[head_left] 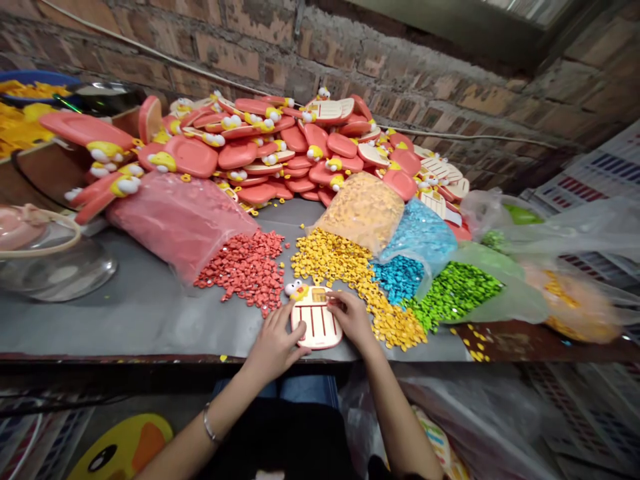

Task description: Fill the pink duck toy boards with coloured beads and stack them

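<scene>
**Both hands on the duck plate, loose pieces crowding close!**

Far left at 9 o'clock, there's your glass bowl (55,267) on the grey counter (125,320), then the bulging pink bag (180,223) feeding into the red plastic pieces (243,270). Your left hand (273,337) is spread, fingers splayed against the cream slotted duck plate (317,327), which sits at 6 o'clock near the counter's front edge. Your right hand (353,318) has its fingers bunched at the plate's upper right; whether it's pinching, you can't tell. Just beside it run the yellow plastic pieces (385,313), then the blue (397,279) and green (453,293). The danger: a careless wrist sweep could mix those colours or knock pieces off the edge, and a slip of the plate could do the same!
</scene>
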A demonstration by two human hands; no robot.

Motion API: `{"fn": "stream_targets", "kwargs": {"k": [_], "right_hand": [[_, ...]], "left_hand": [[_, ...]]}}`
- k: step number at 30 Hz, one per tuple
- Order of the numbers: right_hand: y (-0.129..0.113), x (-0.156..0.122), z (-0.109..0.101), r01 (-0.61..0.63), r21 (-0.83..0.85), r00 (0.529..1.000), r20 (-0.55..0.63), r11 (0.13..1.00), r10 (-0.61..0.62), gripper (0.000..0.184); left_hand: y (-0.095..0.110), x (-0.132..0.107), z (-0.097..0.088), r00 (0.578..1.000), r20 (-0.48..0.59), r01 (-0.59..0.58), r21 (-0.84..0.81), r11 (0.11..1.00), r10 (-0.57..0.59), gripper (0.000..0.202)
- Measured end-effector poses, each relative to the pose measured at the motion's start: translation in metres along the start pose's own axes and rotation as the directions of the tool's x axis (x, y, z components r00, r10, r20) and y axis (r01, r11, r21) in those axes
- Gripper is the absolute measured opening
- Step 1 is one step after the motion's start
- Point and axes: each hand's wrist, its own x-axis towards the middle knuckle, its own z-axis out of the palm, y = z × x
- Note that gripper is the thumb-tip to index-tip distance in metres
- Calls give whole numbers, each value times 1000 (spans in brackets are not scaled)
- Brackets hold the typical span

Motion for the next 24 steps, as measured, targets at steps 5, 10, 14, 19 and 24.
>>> {"fn": "stream_targets", "kwargs": {"k": [5, 10, 14, 19, 24], "right_hand": [[7, 11, -5, -58, 131, 992, 119, 990, 42, 20], [14, 13, -1, -108, 211, 992, 89, 972, 91, 18], [1, 8, 23, -84, 117, 994, -61, 990, 92, 8], [-25, 14, 50, 57, 39, 997, 51, 998, -59, 12], [-30, 24, 42, 141, 152, 964, 202, 978, -170, 13]], "left_hand": [[1, 0, -1, 1000, 9, 14, -26, 1000, -14, 35], [2, -1, -1, 999, 14, 29, -1, 1000, -29, 32], [1, -2, 0, 998, 16, 54, -21, 998, -53, 29], [-1, -4, 1, 998, 31, 47, -32, 998, -46, 34], [-2, -5, 4, 998, 5, 70, -50, 996, -70, 48]]}}
